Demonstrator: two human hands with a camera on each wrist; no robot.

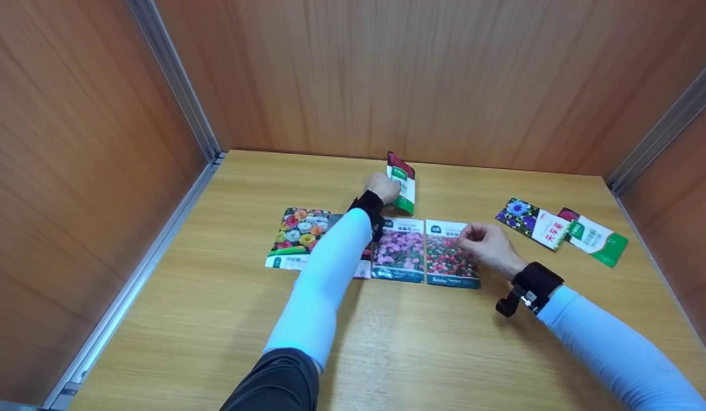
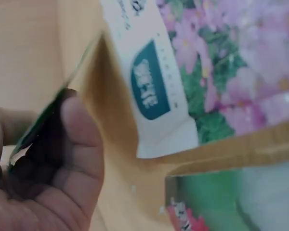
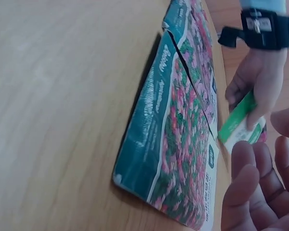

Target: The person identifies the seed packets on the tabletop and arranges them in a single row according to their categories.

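Note:
My left hand (image 1: 381,187) grips a seed packet (image 1: 407,185) with a dark red top and green end, held tilted behind a row of flat packets. The left wrist view shows that packet edge-on between thumb and fingers. My right hand (image 1: 491,249), fingers loosely bent and holding nothing, is over the right edge of a red-flower packet (image 1: 447,262). Beside that lies a pink-flower packet (image 1: 398,251). Further left, another packet (image 1: 362,268) is mostly hidden under my left forearm. A packet with multicoloured blooms (image 1: 299,235) forms the row's left end.
To the right, a blue-flower packet (image 1: 517,214) and a green-and-white packet (image 1: 597,240) lie askew, overlapping at their ends. Wood-grain panels (image 1: 416,80) enclose the back and both sides of the table (image 1: 216,331), with metal strips (image 1: 176,80) along the corners.

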